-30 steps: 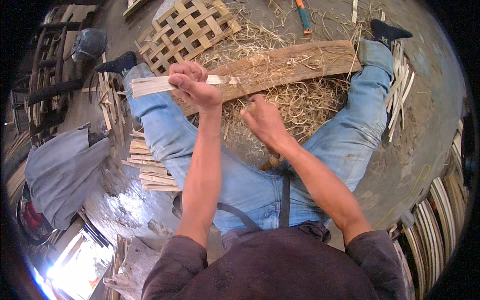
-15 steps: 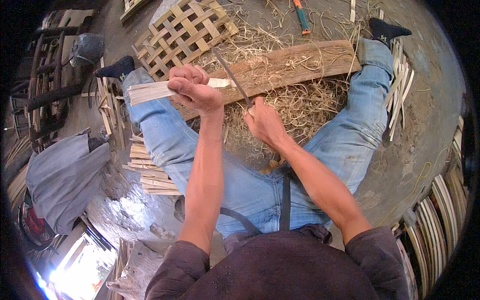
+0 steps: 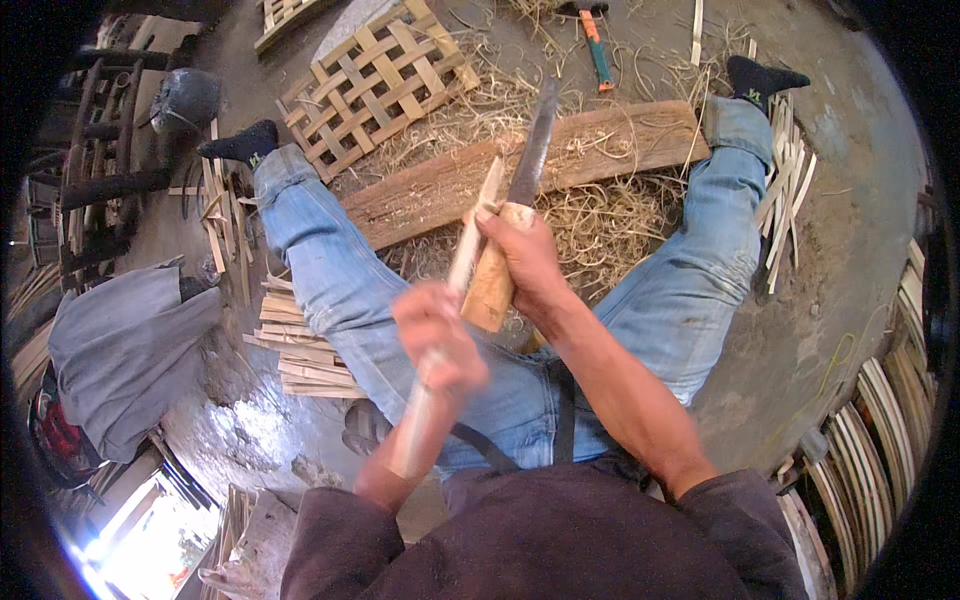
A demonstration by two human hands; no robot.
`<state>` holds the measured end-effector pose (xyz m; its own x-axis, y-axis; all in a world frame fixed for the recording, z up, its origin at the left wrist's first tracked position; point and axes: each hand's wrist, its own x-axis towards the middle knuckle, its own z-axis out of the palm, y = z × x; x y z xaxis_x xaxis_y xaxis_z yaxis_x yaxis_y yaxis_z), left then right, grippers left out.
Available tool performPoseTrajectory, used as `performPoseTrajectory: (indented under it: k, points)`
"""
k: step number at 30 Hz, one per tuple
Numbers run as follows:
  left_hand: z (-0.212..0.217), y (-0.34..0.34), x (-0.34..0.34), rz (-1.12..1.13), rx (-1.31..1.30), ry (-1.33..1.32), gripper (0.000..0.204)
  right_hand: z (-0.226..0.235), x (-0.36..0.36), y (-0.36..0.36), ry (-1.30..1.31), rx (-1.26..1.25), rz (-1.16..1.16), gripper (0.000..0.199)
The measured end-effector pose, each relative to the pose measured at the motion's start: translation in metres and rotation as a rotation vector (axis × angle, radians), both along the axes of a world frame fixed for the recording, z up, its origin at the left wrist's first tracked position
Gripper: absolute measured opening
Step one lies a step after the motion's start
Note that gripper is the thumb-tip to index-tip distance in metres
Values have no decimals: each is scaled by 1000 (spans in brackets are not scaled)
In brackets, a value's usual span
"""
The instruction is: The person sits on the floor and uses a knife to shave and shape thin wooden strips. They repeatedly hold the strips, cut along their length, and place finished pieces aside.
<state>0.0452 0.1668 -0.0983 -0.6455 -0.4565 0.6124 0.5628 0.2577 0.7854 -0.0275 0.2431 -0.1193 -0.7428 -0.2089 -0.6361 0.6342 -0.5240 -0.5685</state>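
Observation:
My right hand (image 3: 532, 252) is closed round the wooden handle of a knife (image 3: 533, 150), whose broad blade points away from me. Its thumb lies against a pale strip of split wood or bamboo (image 3: 466, 257), whose far end narrows to a tip beside the blade. Lower down, my left hand (image 3: 438, 338) is wrapped round the same strip, blurred by motion. The strip's near end runs back over my left forearm. Beyond both hands, a long plank (image 3: 420, 205) slants across between my legs, with curly shavings (image 3: 610, 215) on and around it.
A woven slat panel (image 3: 380, 85) lies past the plank, near a hammer (image 3: 598, 55) with a green and orange handle. Bundles of pale strips (image 3: 300, 340) lie beside my left thigh, more strips (image 3: 785, 195) by my right foot. Curved slats (image 3: 865, 450) stand at the right.
The strip has swung from sideways to lengthwise, and my left hand has come down toward my body. The knife has turned to point away, its handle now showing. My right thumb now meets the strip.

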Motion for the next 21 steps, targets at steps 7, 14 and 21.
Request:
performPoseTrajectory:
  k: [7,14,21]
  points:
    - [13,-61,46,-163,-636,-736,35,67,-21,18,315,-44,-10,29]
    - [102,-89,-31,-189,7,-455,16,120,-22,13,726,-27,182,29]
    - [133,-49,-52,-522,201,-500,39,121,2,15,734,-17,276,41]
